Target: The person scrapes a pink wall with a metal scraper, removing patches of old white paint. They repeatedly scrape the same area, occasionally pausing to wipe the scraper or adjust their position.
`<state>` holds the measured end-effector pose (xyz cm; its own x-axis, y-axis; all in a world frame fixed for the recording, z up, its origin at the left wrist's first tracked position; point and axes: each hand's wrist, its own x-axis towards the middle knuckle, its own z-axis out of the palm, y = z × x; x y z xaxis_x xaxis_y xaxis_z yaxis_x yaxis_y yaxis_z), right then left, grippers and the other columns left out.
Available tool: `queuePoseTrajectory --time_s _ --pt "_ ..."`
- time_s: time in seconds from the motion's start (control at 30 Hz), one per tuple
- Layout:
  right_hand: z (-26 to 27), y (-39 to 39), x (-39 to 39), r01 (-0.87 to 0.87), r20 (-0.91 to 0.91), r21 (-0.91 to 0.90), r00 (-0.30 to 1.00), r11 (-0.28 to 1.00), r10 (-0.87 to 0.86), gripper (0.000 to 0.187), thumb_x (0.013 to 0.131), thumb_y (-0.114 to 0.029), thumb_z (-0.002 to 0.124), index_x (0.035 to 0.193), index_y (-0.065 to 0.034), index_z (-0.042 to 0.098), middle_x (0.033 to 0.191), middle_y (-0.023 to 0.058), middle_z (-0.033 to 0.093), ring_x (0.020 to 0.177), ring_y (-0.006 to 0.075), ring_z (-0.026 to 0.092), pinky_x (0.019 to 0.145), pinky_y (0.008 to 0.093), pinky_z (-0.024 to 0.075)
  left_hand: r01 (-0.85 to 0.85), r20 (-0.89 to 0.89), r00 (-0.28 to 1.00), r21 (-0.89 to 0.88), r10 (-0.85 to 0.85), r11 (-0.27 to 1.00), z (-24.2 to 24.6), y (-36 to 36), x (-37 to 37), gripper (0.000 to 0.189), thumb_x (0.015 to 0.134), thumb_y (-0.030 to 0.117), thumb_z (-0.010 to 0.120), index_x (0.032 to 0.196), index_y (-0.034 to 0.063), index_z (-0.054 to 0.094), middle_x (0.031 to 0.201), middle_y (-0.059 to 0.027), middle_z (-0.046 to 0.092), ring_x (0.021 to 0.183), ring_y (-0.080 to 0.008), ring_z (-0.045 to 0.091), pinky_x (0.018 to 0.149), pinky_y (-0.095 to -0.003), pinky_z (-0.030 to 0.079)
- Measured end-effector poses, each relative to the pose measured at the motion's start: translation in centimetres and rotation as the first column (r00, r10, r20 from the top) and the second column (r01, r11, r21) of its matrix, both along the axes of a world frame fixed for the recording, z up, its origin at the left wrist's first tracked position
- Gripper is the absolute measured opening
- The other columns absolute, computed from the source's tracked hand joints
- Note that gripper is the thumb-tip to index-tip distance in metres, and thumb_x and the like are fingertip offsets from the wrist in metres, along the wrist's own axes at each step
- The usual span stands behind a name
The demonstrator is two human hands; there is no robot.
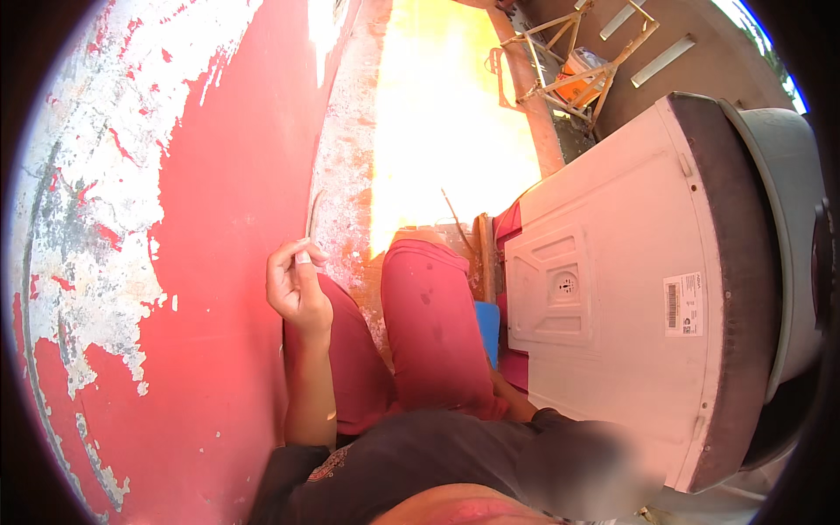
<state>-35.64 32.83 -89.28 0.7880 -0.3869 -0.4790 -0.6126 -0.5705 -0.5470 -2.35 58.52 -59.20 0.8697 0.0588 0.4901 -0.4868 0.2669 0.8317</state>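
Note:
My left hand (299, 282) is raised beside the red wall (230, 197), its fingers curled and the thumb against them. A thin, slightly curved strip (315, 213) rises from the fingertips along the foot of the wall; it looks pinched there, though its material is unclear. My knees, in red trousers (426, 328), are bent below. My right hand is out of view; only part of that forearm (512, 397) shows beside the right thigh, near a blue object (487, 328).
A washing machine (610, 282) with a pale panel stands close on the right. A wooden post (486, 256) and a thin stick (457, 220) are ahead. Beyond the brightly sunlit floor are a rusty metal frame (548, 88) and an orange and white bucket (581, 75). Paint peels off the wall.

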Motion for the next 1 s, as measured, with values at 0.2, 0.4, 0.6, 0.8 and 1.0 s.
queuePoseTrajectory --time_s 0.2,0.4,0.6,0.8,1.0 --pt "1.5 1.0 0.5 0.03 -0.03 -0.039 0.999 0.999 -0.031 0.067 0.095 -0.022 0.065 0.153 -0.0161 0.031 0.108 0.0279 0.062 0.093 0.0404 0.064 0.085 0.0426 0.0516 -0.131 0.233 0.965 0.046 0.117 0.99 0.6 1.4 0.4 0.017 0.099 -0.009 0.048 0.107 -0.0028 0.062 0.082 -0.0096 0.064 0.074 -0.0142 0.058 0.067 -0.0268 0.05" --pt "2.4 1.0 0.6 0.051 -0.029 -0.053 0.998 0.997 -0.053 0.059 0.095 -0.021 0.064 0.147 -0.0128 0.036 0.107 0.0265 0.064 0.093 0.0388 0.065 0.084 0.0423 0.0521 -0.187 0.335 0.93 0.067 0.154 0.98 1.7 1.8 0.1 0.017 0.097 -0.01 0.048 0.104 -0.0029 0.062 0.08 -0.0107 0.064 0.069 -0.0151 0.059 0.062 -0.0276 0.05" --pt "3.0 0.5 0.6 0.069 -0.027 -0.048 0.997 0.996 -0.071 0.051 0.096 -0.02 0.063 0.141 -0.0095 0.042 0.106 0.025 0.066 0.092 0.0372 0.066 0.083 0.0421 0.0525 -0.29 0.436 0.874 0.113 0.215 0.95 3.0 2.4 0.0 0.019 0.09 -0.012 0.049 0.1 -0.0029 0.063 0.077 -0.0132 0.064 0.064 -0.0195 0.061 0.058 -0.0299 0.051" --pt "3.4 -0.2 0.5 0.096 -0.01 -0.047 0.995 0.994 -0.097 0.044 0.096 -0.019 0.062 0.135 -0.0062 0.048 0.104 0.0236 0.067 0.092 0.0356 0.067 0.082 0.0419 0.053 -0.388 0.534 0.802 0.124 0.268 0.913 3.5 2.8 0.3 0.02 0.085 -0.013 0.051 0.098 -0.0023 0.062 0.074 -0.0127 0.063 0.061 -0.022 0.06 0.054 -0.031 0.049" --pt "3.8 -0.8 0.5 0.14 0.005 -0.029 0.99 0.99 -0.139 0.037 0.096 -0.019 0.061 0.129 -0.0029 0.053 0.103 0.0222 0.069 0.091 0.034 0.068 0.081 0.0417 0.0534 -0.466 0.596 0.738 0.114 0.315 0.878 3.0 2.7 1.2 0.024 0.081 -0.015 0.051 0.097 -0.0018 0.062 0.073 -0.0119 0.063 0.057 -0.0217 0.057 0.049 -0.0313 0.046"
